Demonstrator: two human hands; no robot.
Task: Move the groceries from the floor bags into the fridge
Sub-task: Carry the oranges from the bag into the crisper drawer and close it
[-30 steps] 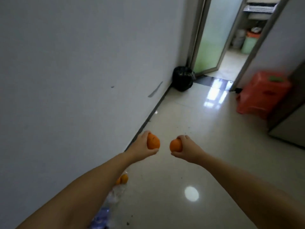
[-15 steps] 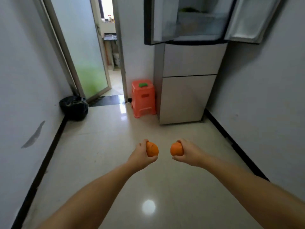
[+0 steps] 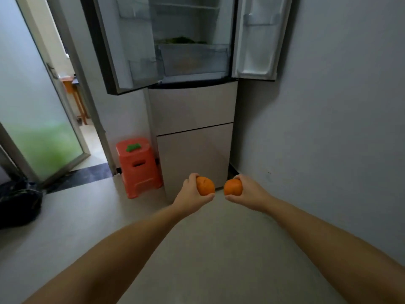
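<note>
My left hand (image 3: 190, 194) grips an orange (image 3: 205, 186), and my right hand (image 3: 249, 193) grips a second orange (image 3: 233, 187). Both are held out in front of me, side by side, above the floor. Straight ahead stands the fridge (image 3: 192, 110) with both upper doors swung open. Its left door (image 3: 122, 42) and right door (image 3: 259, 36) show bare door shelves. Inside, a clear drawer (image 3: 194, 59) sits below some green leaves (image 3: 182, 39). The floor bags are out of view.
An orange plastic stool (image 3: 138, 166) with a green piece on top stands left of the fridge. A frosted glass door (image 3: 37, 119) opens at the left. A black bag (image 3: 18, 204) lies on the floor at far left. A grey wall (image 3: 339, 128) bounds the right side.
The view has swung from the left wall and floor bag to face the fridge, which is now closer and higher in view. Both hands keep their oranges.
</note>
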